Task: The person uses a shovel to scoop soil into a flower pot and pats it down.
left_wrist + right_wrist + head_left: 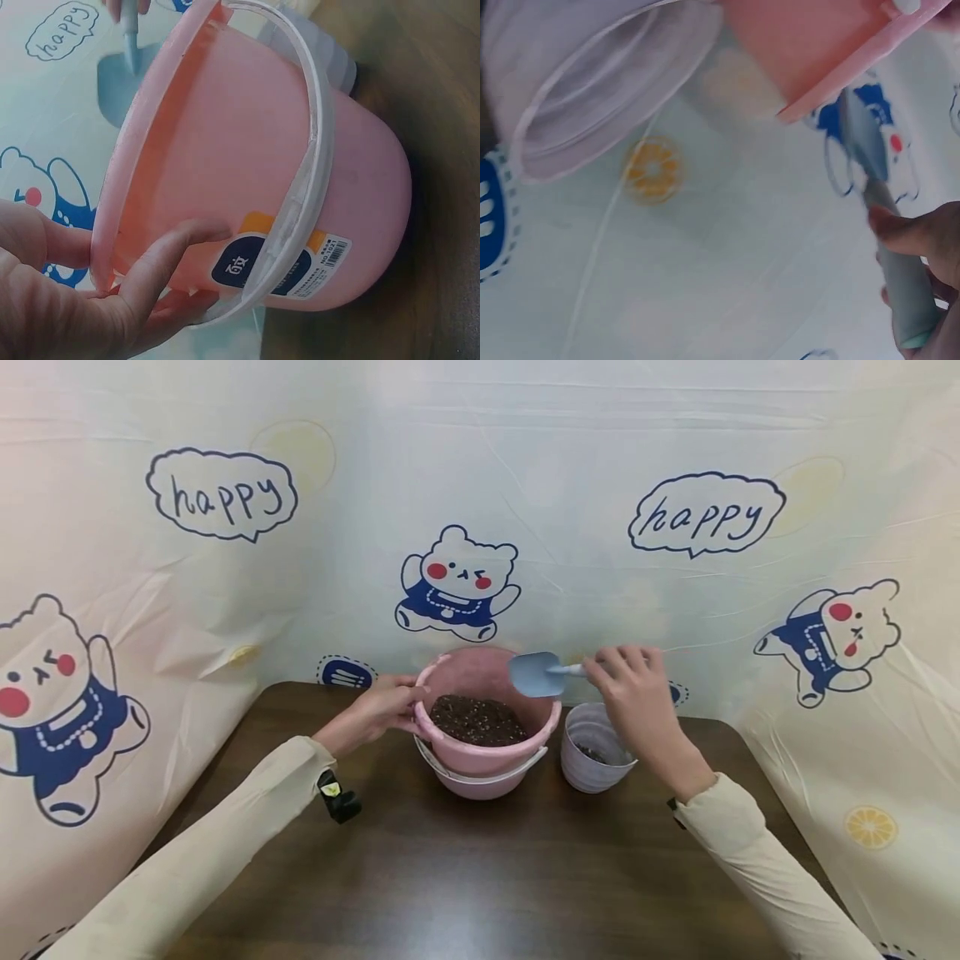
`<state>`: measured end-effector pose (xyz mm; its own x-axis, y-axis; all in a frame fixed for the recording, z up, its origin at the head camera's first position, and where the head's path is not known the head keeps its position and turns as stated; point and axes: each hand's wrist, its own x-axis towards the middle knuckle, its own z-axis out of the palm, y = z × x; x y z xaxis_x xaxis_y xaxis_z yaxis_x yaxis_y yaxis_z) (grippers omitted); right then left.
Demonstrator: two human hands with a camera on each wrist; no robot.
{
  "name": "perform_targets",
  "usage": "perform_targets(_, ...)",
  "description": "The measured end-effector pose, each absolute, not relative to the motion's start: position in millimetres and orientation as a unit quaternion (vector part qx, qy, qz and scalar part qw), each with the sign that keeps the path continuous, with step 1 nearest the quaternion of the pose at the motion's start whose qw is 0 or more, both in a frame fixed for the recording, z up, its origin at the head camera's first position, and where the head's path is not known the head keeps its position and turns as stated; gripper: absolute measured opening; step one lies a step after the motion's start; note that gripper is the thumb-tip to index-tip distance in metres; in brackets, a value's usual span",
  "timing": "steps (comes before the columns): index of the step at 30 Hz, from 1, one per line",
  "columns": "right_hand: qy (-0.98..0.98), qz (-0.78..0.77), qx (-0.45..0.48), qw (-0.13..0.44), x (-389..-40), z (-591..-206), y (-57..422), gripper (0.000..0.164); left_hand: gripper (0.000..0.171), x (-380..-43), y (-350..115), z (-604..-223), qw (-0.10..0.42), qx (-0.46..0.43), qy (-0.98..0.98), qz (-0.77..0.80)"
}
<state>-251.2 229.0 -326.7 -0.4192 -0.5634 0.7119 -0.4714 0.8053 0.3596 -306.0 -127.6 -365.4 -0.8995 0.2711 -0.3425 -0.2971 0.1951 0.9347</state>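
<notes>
A pink bucket (480, 762) stands on the table with dark soil (480, 720) inside. My left hand (384, 706) grips its left rim, the thumb at the lip and the fingers against the outer wall, as the left wrist view shows. A white bail handle (319, 150) hangs down around the bucket's side. My right hand (639, 706) holds a small blue trowel (534, 675) by its light grey handle (904, 281). In the head view the blade overlaps the bucket's right rim, and no soil shows on it.
Right of the bucket, below my right hand, stands a pale ribbed flowerpot (592, 777) with a little dark soil at its bottom. The brown wooden table (465, 877) runs back to a printed curtain (570, 585) just behind the bucket.
</notes>
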Motion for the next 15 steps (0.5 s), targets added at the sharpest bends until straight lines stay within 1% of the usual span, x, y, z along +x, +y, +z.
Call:
perform_targets(3, -0.860, -0.098, 0.307, 0.396, -255, -327, 213, 0.019, 0.058, -306, -127, -365, 0.222, -0.012, 0.742, 0.633)
perform_targets(6, -0.875, -0.155, 0.297, 0.351, -261, -329, 200, 0.015, 0.058, -307, -126, -366, 0.221, -0.014, 0.741, 0.633)
perform_targets(9, -0.881, -0.210, 0.288, 0.312, -266, -332, 188, 0.019, 0.058, -307, -125, -368, 0.223, -0.013, 0.741, 0.633)
perform_targets(11, -0.879, -0.241, 0.281, 0.300, -269, -333, 180, 0.015, 0.058, -307, -124, -368, 0.224, -0.012, 0.741, 0.633)
perform_targets(14, -0.880, -0.271, 0.267, 0.285, -273, -335, 168, 0.006, 0.057, -306, -124, -367, 0.224, -0.011, 0.741, 0.633)
perform_targets(15, -0.882, -0.275, 0.263, 0.280, -274, -336, 164, 0.008, 0.058, -306, -123, -366, 0.225, -0.010, 0.741, 0.633)
